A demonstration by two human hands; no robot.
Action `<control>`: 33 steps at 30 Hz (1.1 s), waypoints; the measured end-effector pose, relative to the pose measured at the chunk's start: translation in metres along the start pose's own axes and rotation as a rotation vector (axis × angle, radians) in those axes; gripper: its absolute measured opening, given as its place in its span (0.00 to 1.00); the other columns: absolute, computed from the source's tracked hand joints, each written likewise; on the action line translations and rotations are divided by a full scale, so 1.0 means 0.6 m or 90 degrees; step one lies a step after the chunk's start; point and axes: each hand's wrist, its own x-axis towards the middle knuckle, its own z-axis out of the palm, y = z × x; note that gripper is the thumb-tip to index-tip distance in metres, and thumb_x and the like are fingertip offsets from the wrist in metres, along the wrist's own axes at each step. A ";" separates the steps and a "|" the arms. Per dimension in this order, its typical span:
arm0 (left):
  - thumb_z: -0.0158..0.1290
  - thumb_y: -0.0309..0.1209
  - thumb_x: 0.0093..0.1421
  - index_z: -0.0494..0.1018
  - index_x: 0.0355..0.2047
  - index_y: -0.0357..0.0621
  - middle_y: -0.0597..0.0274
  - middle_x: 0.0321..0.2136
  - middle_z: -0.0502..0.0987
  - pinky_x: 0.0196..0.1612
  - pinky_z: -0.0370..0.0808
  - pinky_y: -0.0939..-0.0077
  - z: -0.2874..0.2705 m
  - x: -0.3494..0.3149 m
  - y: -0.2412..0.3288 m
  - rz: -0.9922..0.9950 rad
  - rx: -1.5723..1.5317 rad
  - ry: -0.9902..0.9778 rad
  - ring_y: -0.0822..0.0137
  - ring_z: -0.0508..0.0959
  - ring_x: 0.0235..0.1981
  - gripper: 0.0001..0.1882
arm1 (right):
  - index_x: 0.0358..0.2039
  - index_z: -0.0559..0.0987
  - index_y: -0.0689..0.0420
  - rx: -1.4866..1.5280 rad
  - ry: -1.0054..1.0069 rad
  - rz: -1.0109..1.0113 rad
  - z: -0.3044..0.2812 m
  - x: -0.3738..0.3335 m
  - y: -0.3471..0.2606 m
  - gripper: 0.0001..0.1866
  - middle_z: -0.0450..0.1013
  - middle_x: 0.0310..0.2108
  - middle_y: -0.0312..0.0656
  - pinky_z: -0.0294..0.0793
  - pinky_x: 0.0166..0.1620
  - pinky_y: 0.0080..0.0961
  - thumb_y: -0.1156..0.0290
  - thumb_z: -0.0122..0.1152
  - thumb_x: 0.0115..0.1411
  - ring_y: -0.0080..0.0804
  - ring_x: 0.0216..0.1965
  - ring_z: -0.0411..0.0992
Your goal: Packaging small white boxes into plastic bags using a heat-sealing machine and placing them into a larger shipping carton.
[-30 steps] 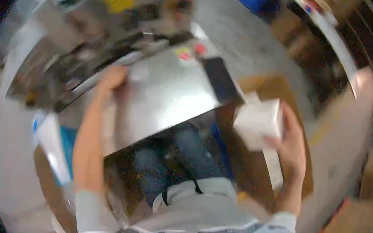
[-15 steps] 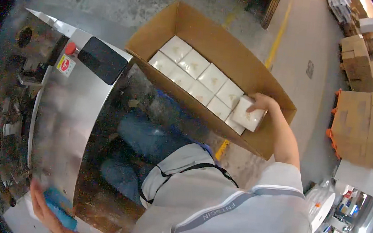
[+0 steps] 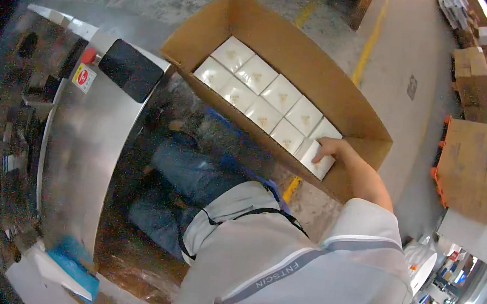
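Note:
A long open cardboard carton stands ahead of me, with two rows of square white packs inside. They look wrapped in shiny clear film and carry a faint gold mark. Reaching into the carton's right end, my right hand grips the white pack at the near-right end of the rows. My thumb lies across its top, while the other fingers are partly hidden. My left hand is out of view.
To the left is a metal machine surface with a black panel, a red button and a blue item near its lower end. Stacked cartons stand on an orange pallet at right.
My right hand has lowered its pack into line at the right end of the rows. My left hand has left the view at lower left, where a white item now shows beside the blue one.

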 end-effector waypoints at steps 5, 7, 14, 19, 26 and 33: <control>0.48 0.40 0.68 0.69 0.59 0.37 0.49 0.56 0.72 0.59 0.67 0.65 0.206 0.030 0.349 -0.049 -0.084 -0.040 0.57 0.72 0.56 0.24 | 0.61 0.67 0.61 0.049 0.032 -0.033 -0.001 -0.029 0.032 0.52 0.76 0.50 0.48 0.76 0.51 0.39 0.66 0.82 0.34 0.39 0.50 0.74; 0.47 0.42 0.69 0.68 0.60 0.37 0.49 0.58 0.70 0.61 0.65 0.65 0.225 0.052 0.419 -0.072 -0.098 -0.032 0.57 0.71 0.58 0.26 | 0.68 0.58 0.61 0.045 0.081 -0.011 0.021 -0.034 -0.009 0.62 0.61 0.65 0.53 0.64 0.63 0.37 0.72 0.81 0.31 0.41 0.66 0.59; 0.44 0.51 0.69 0.64 0.64 0.39 0.49 0.64 0.65 0.67 0.59 0.64 0.210 0.207 -0.086 -0.155 -0.084 -0.020 0.55 0.67 0.64 0.33 | 0.63 0.65 0.63 -0.239 0.132 -0.062 0.002 -0.035 -0.019 0.61 0.70 0.57 0.55 0.73 0.56 0.40 0.45 0.83 0.30 0.48 0.56 0.71; 0.46 0.59 0.65 0.62 0.66 0.42 0.51 0.66 0.63 0.66 0.59 0.65 0.212 0.216 -0.048 -0.223 0.008 0.011 0.53 0.66 0.64 0.40 | 0.50 0.78 0.55 -0.025 0.249 -0.092 -0.062 -0.148 -0.186 0.33 0.79 0.35 0.40 0.78 0.33 0.29 0.51 0.74 0.48 0.30 0.34 0.78; 0.49 0.61 0.62 0.55 0.69 0.40 0.45 0.64 0.65 0.64 0.63 0.63 0.184 0.211 -0.042 -0.234 -0.106 0.007 0.51 0.68 0.62 0.45 | 0.44 0.79 0.59 0.684 0.262 -0.323 -0.007 0.071 -0.362 0.29 0.77 0.30 0.41 0.77 0.27 0.23 0.44 0.66 0.57 0.29 0.23 0.74; 0.52 0.55 0.64 0.61 0.64 0.33 0.47 0.57 0.72 0.56 0.72 0.64 0.225 0.216 0.005 -0.337 -0.275 -0.079 0.55 0.74 0.54 0.40 | 0.26 0.83 0.63 0.340 0.279 -0.360 0.023 0.305 -0.449 0.29 0.76 0.22 0.45 0.73 0.31 0.37 0.45 0.58 0.62 0.35 0.23 0.73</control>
